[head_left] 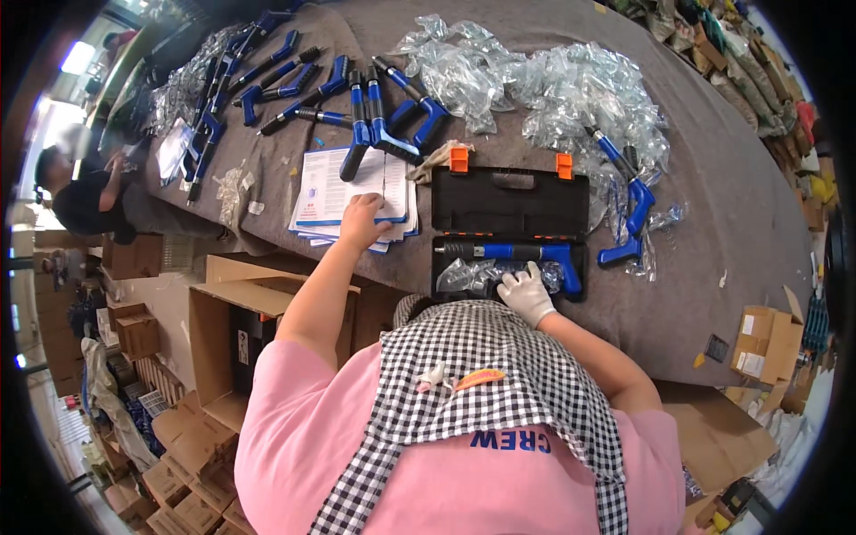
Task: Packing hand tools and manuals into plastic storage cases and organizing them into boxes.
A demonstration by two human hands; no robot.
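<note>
My bare left hand (363, 222) rests on a stack of printed booklets (343, 183), its fingers slightly bent and apart. In front of me lies an open black plastic case (511, 214) with two orange latches on its raised lid. A blue and black nail gun-like tool (526, 252) sits lengthwise in its lower half. Below the tool's barrel is a clear plastic bag (470, 275) whose contents I cannot make out. My right hand (528, 297), in a white glove, touches the bag at the case's near edge, fingers spread.
More blue and black tools (374, 116) lie at the far left, and another tool (637, 205) is to the right. Crumpled clear bags (593, 94) pile up at the back. An open carton (232, 339) stands at my left. A person (89, 192) is at the table's left end.
</note>
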